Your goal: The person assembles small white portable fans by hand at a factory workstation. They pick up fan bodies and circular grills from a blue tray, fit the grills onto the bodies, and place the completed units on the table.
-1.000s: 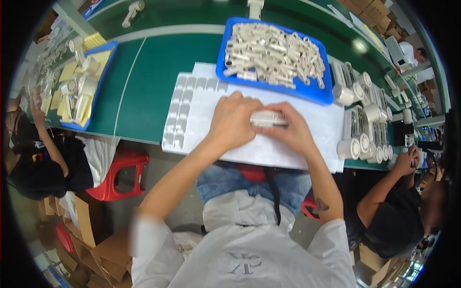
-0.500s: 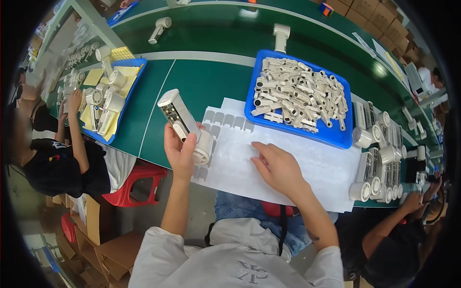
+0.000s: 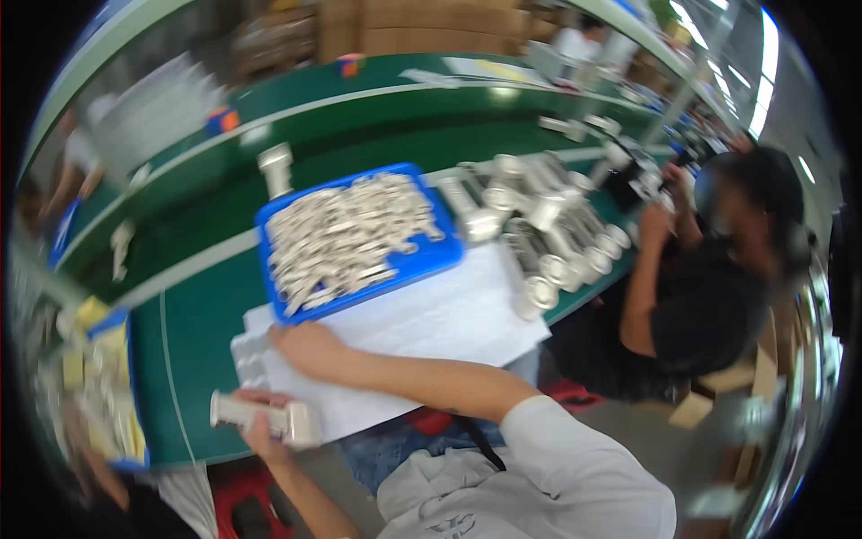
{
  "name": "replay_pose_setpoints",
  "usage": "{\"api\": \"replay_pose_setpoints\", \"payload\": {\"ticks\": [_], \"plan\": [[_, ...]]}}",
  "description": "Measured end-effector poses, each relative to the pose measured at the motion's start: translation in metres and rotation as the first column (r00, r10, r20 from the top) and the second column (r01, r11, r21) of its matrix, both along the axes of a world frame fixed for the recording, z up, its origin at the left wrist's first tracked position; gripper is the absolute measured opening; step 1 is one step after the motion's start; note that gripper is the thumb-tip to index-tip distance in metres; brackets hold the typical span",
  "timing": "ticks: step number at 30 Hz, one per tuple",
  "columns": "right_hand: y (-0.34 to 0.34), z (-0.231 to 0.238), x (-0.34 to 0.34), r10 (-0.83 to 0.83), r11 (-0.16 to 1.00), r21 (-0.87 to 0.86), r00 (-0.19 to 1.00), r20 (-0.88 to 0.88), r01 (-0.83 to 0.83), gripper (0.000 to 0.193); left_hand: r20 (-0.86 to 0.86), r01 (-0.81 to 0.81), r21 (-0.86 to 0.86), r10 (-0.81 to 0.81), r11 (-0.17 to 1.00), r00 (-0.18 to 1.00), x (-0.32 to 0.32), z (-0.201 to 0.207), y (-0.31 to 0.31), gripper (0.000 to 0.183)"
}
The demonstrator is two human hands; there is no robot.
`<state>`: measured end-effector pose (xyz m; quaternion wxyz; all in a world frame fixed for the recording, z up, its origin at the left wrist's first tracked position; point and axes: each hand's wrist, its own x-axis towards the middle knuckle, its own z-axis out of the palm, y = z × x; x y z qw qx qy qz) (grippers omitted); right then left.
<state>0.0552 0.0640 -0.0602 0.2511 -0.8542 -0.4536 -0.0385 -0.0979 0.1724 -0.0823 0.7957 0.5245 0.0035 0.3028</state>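
My left hand (image 3: 262,433) is closed around a white handheld device housing (image 3: 235,411), a flat-sided body with a round end, off the left edge of the white sheet. The housing lies roughly level, its round end toward the right. My right hand (image 3: 305,349) is over the left part of the white paper sheet (image 3: 431,328), just below the blue tray's near corner. Its fingers are smeared by motion, so whether they hold anything does not show. Grey tab-shaped pieces (image 3: 250,357) on the sheet's left end are blurred.
A blue tray (image 3: 377,291) heaped with small white parts stands behind the sheet. Several white device housings (image 3: 552,211) lie to the right, near a co-worker (image 3: 709,260) in black. One housing (image 3: 276,171) stands behind the tray. Another tray (image 3: 135,386) with yellow sheets is at left.
The view has swung to the right. My right hand has moved left across the sheet to its left part. The housing in my left hand has tipped from upright to nearly level.
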Motion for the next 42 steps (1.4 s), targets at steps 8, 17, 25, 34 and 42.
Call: {"api": "replay_pose_setpoints", "payload": {"ticks": [8,17,25,34,42], "plan": [[-0.006,0.003,-0.005,-0.067,0.997,-0.025,0.998,-0.001,0.066,0.023,-0.091,0.036,0.044,-0.032,0.998,0.995,0.006,0.007,-0.003,0.034],[0.002,-0.001,-0.005,-0.056,0.998,0.032,0.997,-0.044,0.057,0.018,-0.107,-0.004,0.044,0.009,0.999,0.994,0.010,0.005,0.000,0.034],[0.007,-0.003,-0.003,-0.031,0.997,0.068,0.996,-0.081,0.037,0.020,-0.129,-0.023,0.083,0.033,0.996,0.991,0.010,0.003,0.001,0.038],[-0.014,0.014,-0.005,0.075,0.993,0.105,0.986,-0.146,-0.060,0.022,-0.133,-0.081,0.169,0.104,0.982,0.986,0.011,0.008,-0.003,0.044],[-0.122,0.066,-0.008,0.207,0.936,0.341,0.920,-0.332,-0.087,0.017,-0.126,-0.140,0.104,0.153,0.985,0.980,0.008,0.014,-0.011,0.053]]}}
